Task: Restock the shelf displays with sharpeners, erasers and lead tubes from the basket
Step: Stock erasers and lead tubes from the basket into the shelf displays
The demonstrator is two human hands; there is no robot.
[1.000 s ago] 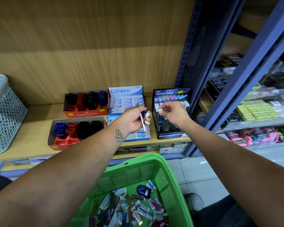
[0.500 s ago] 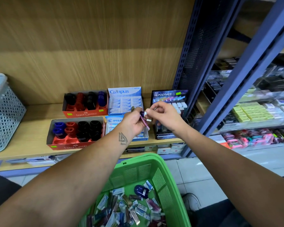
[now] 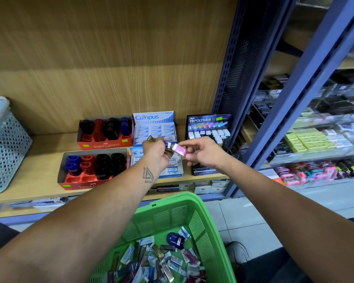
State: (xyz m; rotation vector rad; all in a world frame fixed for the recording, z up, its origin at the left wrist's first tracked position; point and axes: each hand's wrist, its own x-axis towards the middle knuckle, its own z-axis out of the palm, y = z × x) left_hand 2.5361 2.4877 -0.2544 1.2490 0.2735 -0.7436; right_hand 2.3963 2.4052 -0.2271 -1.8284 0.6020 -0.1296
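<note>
Right hand has drawn one pink lead tube from left hand.

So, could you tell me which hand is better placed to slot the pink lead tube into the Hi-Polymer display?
The right hand. It already pinches the pink lead tube and hovers directly before the Hi-Polymer display; the left hand is holding the remaining tubes.

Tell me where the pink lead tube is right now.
Mid-frame in the head view, the pink lead tube is pinched by the right hand, beside the left hand.
</note>
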